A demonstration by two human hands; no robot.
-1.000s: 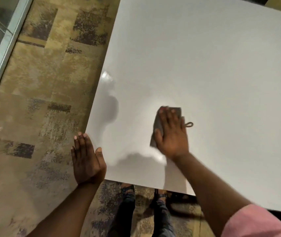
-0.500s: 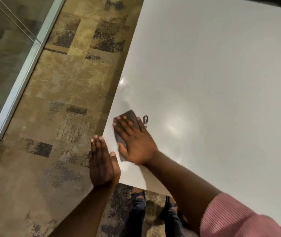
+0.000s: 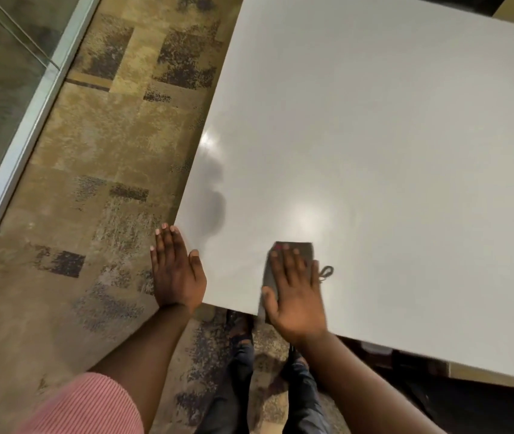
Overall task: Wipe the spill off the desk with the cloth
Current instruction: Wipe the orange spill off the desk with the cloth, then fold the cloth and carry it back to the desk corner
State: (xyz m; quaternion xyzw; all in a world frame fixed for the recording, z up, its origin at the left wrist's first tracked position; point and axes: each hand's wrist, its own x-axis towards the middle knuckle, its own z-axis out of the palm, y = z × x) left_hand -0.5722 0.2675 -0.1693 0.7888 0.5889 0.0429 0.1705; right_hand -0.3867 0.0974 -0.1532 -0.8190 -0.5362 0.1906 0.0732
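Sliding back from the corner, the right hand [image 3: 296, 292] presses flat, fingers spread, on the grey cloth [image 3: 293, 250] at the counter's [image 3: 390, 151] near edge; the left hand [image 3: 176, 270] lies flat at the corner.

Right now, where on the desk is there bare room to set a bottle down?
The desk is bare beyond and to the right of the cloth, up to the far edge. Only the near-left corner is crowded: left hand, right hand flat on the cloth.

Dark grey cloth [image 3: 293, 252], folded flat, small loop at its right side, overhanging the white desk's [image 3: 406, 151] near edge, near its left corner
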